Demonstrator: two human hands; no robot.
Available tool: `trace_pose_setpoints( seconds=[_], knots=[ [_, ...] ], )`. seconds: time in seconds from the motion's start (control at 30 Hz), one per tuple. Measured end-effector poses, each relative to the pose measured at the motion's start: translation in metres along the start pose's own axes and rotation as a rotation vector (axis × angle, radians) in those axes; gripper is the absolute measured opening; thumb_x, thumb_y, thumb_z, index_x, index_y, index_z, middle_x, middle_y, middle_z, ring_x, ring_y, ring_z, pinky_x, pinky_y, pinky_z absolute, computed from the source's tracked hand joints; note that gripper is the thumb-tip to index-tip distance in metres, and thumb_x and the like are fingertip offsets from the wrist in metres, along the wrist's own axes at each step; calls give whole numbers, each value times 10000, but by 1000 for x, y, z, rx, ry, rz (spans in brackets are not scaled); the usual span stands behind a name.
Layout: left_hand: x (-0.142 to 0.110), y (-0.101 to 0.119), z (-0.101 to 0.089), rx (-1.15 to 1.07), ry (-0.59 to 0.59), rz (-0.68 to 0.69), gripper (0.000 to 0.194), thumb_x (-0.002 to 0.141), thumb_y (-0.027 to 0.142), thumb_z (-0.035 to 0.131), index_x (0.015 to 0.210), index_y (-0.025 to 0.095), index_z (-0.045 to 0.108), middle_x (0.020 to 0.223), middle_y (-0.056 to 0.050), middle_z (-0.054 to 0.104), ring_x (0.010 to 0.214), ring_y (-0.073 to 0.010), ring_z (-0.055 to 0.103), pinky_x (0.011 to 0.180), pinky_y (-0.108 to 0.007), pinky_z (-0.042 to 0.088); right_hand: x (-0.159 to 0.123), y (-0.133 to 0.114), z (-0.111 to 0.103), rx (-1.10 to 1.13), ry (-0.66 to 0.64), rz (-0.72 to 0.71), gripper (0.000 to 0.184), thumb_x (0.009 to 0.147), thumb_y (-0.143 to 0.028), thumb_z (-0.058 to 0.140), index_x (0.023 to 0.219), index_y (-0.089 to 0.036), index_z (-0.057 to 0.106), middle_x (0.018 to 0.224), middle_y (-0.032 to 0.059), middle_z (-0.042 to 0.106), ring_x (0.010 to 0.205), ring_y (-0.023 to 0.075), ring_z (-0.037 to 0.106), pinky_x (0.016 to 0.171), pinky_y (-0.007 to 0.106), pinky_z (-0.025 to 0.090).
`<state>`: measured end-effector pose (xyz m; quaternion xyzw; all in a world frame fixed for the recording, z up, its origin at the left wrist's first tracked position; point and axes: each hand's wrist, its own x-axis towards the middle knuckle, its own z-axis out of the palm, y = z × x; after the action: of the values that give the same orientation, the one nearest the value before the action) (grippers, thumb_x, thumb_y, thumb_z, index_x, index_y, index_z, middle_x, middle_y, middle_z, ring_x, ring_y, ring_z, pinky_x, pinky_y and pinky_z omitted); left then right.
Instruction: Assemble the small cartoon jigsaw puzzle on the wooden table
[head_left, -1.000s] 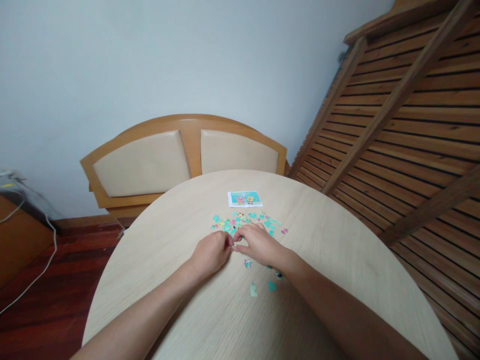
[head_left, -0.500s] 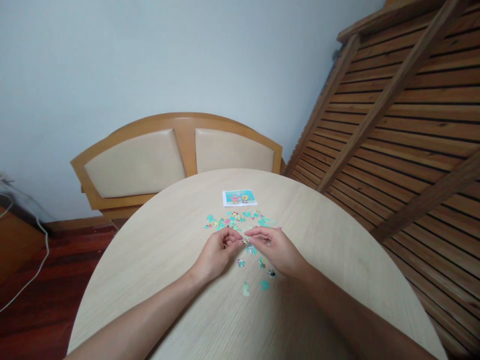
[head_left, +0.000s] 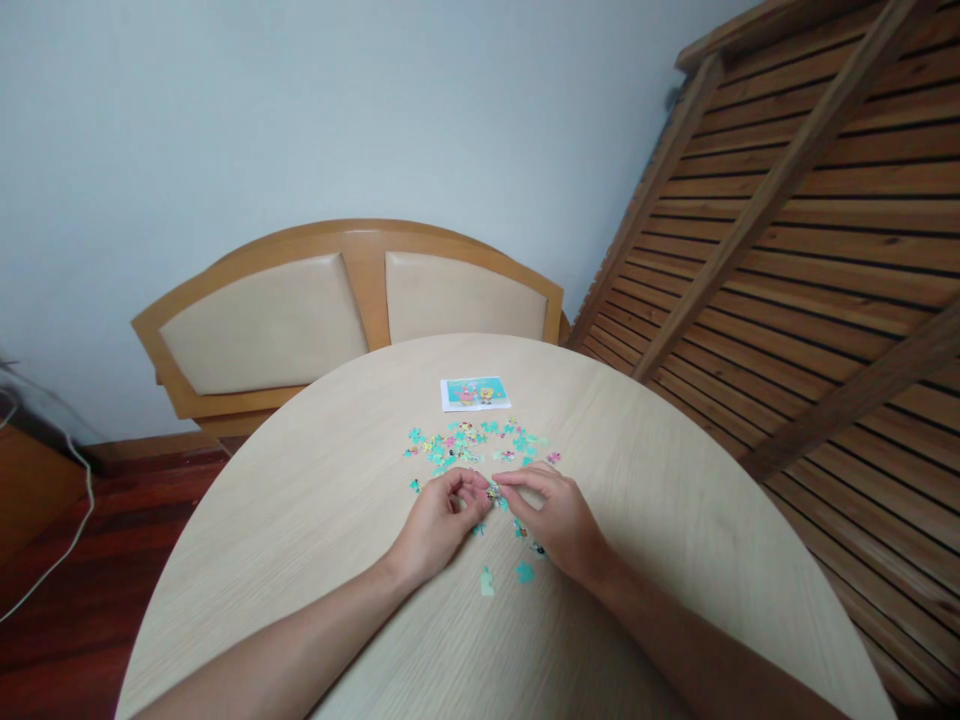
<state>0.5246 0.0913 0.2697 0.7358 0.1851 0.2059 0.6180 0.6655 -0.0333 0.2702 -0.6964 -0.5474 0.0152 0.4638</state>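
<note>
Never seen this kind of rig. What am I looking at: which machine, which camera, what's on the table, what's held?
No machine: these are a person's bare left hand and right hand. Every picture comes from one camera worn on the head, looking forward and down.

On the round wooden table lie scattered jigsaw pieces, with a printed picture card beyond them. Nearer the wearer are a pale green piece and a teal piece.

Both hands' fingertips meet around a small multicoloured piece; which hand holds it is unclear.
</note>
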Motion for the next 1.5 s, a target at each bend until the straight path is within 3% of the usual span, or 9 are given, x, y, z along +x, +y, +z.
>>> trace_pose_setpoints(
  seconds=[0.2, 0.47, 0.7, 0.83, 0.93, 1.0, 1.07, 1.2, 1.5],
  knots=[
    [2, -2, -2, -46, 31, -23, 408, 740, 481, 788, 900, 125, 668, 698, -4, 602, 622, -109, 516, 589, -217, 407, -1, 1, 2, -49, -22, -56, 170, 873, -196, 639, 948, -253, 780, 808, 28, 746, 807, 204, 655, 795, 343, 498],
    [7, -7, -3, -116, -4, -130, 475, 667, 504, 845, 889, 118, 679, 675, -11, 628, 584, -105, 539, 542, -207, 407, -1, -1, -1, 1, -78, -5, 149, 889, -205, 635, 937, -251, 769, 839, 22, 748, 836, 197, 660, 816, 333, 496],
    [7, -9, -1, -110, -5, -131, 492, 685, 526, 831, 905, 116, 672, 676, -13, 622, 590, -110, 545, 549, -213, 405, -1, -1, 0, -31, -77, -6, 162, 894, -227, 620, 948, -257, 770, 848, 28, 755, 835, 205, 664, 829, 353, 502],
    [2, -6, -3, 77, 30, -25, 382, 811, 473, 744, 977, 137, 669, 790, -39, 673, 664, -138, 597, 612, -237, 463, 2, -4, -3, -18, -62, 27, 171, 872, -209, 620, 922, -249, 778, 845, 31, 764, 836, 208, 673, 821, 343, 512],
    [-4, 3, -7, 359, 38, 155, 197, 922, 335, 619, 1043, 186, 666, 1000, -61, 705, 864, -180, 650, 781, -298, 520, 5, 3, -11, -40, -44, 86, 189, 855, -196, 601, 890, -245, 780, 862, 35, 774, 850, 214, 686, 858, 359, 514],
    [-8, 10, -9, 548, -25, 299, 181, 957, 269, 554, 1082, 213, 672, 1129, -67, 697, 1062, -209, 635, 959, -359, 498, 6, 12, -19, -82, -65, 154, 203, 845, -188, 589, 881, -236, 783, 888, 45, 778, 882, 224, 693, 886, 382, 517],
    [-12, 16, -9, 686, -98, 378, 232, 970, 255, 524, 1150, 227, 668, 1202, -69, 687, 1145, -221, 616, 1016, -386, 486, 6, 21, -26, -152, -103, 203, 214, 827, -174, 592, 895, -231, 787, 920, 53, 780, 944, 239, 689, 944, 415, 504],
    [-16, 18, -8, 830, -186, 393, 338, 963, 256, 532, 1289, 223, 616, 1271, -73, 678, 1182, -236, 621, 1038, -409, 500, 5, 32, -33, -274, -184, 203, 227, 820, -160, 595, 916, -236, 787, 966, 57, 781, 1039, 265, 671, 1035, 471, 454],
    [-18, 18, -6, 1027, -284, 451, 298, 975, 212, 478, 1208, 179, 660, 1315, -96, 648, 1187, -259, 623, 1037, -410, 507, 3, 27, -33, -336, -233, 139, 169, 860, -237, 649, 975, -213, 771, 1022, 71, 767, 1060, 277, 647, 1024, 465, 448]
  ],
)
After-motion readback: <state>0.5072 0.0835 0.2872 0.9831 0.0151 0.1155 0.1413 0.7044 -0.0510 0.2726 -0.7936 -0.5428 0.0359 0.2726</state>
